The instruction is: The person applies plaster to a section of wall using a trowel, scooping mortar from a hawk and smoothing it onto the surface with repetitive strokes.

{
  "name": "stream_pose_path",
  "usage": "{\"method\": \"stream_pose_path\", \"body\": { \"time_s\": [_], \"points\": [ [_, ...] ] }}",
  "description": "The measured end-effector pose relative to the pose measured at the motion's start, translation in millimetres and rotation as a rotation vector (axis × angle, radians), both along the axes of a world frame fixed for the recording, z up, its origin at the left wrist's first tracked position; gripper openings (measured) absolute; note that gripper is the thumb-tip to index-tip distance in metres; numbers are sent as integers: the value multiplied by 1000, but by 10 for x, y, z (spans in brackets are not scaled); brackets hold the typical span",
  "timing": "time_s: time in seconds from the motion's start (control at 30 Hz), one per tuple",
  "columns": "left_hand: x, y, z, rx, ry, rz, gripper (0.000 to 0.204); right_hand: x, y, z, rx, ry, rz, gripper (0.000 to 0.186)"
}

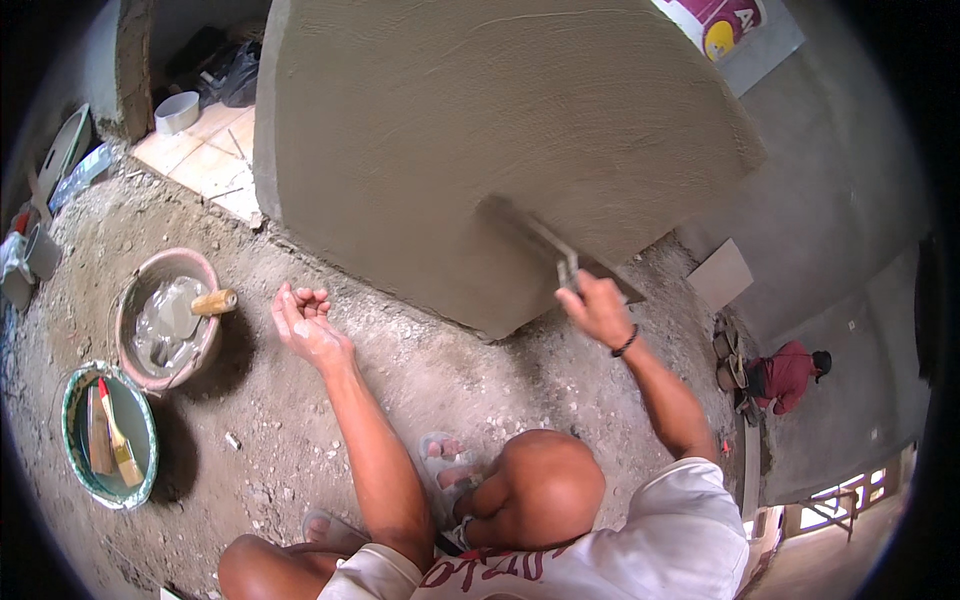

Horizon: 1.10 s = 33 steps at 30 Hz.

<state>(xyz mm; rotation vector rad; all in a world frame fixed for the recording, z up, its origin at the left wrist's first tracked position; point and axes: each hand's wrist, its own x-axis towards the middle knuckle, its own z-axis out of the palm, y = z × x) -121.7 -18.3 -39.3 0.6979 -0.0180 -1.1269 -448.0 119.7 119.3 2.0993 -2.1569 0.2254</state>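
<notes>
We should glide the trowel [545,242] flat and lightly across the grey plaster [420,130], right hand [601,314] wrapped round its handle [568,270], left hand [318,332] half-curled and empty.

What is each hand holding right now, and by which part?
The right hand grips the trowel by its handle, the blade against the wet grey surface. The left hand holds nothing.
</notes>
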Motion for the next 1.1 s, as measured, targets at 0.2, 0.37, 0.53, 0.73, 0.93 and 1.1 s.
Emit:
{"method": "stream_pose_path", "body": {
  "time_s": [0.2, 0.37, 0.53, 0.73, 0.93, 1.1],
  "points": [
    [-186, -26, 23, 23, 1, -54, 25, -228, 121, 1277, -141, -304, -87, 25],
    [-203, -41, 58, -16, 13, -25, 22, -356, 345, 2055, -196, -480, -69, 22],
    [-169, -58, 54, -24, 21, -18, 22, -430, 567, 2610, -443, -427, -85, 23],
    [-156, -53, 71, 18, 17, -31, 20, -198, 728, 2648, -329, -495, 87, 24],
    [-260, -20, 149, -45, 19, -56, 20, -117, 85, 2294, -41, -264, 149, 29],
    [-278, -21, 153, -59, 6, -60, 24, -402, 10, 2351, -139, -39, 162, 31]
  ]
}}
